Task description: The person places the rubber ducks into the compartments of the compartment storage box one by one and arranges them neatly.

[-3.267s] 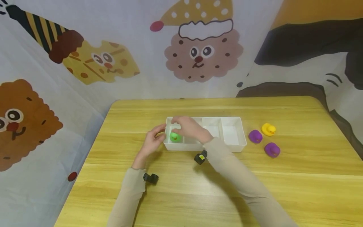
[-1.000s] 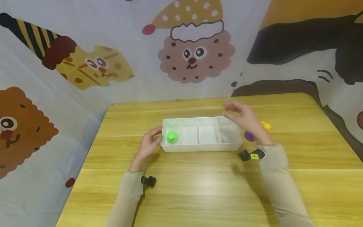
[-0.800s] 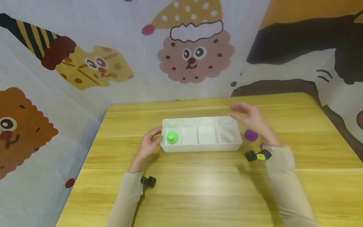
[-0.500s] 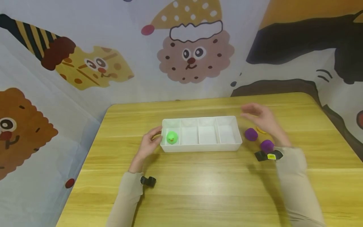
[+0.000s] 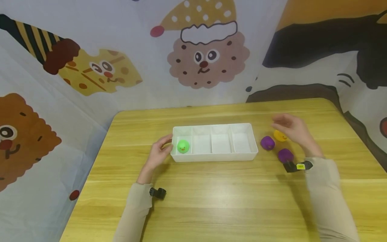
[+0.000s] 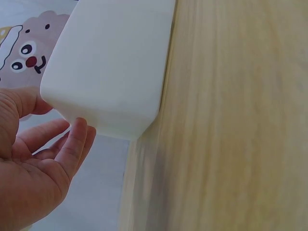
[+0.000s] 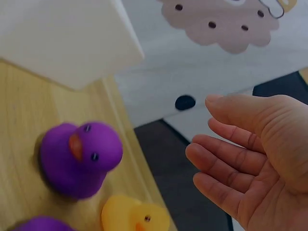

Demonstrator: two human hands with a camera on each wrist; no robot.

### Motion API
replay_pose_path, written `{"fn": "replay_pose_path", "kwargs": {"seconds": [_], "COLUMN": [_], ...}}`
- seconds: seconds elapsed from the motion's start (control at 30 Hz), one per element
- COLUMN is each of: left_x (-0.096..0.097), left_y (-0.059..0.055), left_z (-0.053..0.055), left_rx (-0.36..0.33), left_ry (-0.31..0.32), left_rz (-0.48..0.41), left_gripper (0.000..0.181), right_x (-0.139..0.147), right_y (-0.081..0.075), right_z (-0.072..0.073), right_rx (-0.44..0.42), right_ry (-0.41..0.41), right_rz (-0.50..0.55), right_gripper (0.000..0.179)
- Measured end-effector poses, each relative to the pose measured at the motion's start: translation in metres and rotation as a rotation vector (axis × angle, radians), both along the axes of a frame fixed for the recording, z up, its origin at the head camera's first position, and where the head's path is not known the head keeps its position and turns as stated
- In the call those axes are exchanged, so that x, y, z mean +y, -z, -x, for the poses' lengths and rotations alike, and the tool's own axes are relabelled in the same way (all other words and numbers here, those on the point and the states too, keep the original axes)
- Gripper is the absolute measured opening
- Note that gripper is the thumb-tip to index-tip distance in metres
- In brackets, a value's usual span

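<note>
A white four-compartment box stands on the table. A green rubber duck sits in its leftmost compartment. My left hand touches the box's left end; in the left wrist view the fingertips rest against the outer wall without wrapping round it. Right of the box, my right hand hovers over a yellow rubber duck, partly covering it. Nothing is between its loosely bent fingers in the right wrist view. Two purple rubber ducks are nearby, one showing its orange beak in that view.
The wooden table extends around the box and ducks. Behind it hangs a white cloth with cartoon food prints. Small black cameras sit on both wrists; the right one slightly overlaps the nearer purple duck in the head view.
My right hand has left the area of the green duck's compartment and swung right, past the box's right end, to above the yellow duck. The left hand stays at the box's end.
</note>
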State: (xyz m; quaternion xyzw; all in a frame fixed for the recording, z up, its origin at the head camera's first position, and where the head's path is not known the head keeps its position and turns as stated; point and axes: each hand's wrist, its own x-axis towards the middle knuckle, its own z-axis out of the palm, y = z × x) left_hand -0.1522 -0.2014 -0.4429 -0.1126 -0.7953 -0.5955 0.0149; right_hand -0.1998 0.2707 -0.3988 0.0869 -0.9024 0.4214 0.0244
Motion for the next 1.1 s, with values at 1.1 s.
{"fn": "replay_pose_path", "kwargs": {"seconds": [1.1], "left_x": [0.005], "left_y": [-0.020], "left_z": [-0.008], "left_rx": [-0.024], "left_ry": [0.007], "left_rz": [0.000], "left_gripper": [0.041], "right_x": [0.048], "right_y": [0.041], "right_z": [0.002], "right_rx": [-0.204], "right_ry": [-0.046], "right_rz": [-0.050], "right_gripper": [0.057]}}
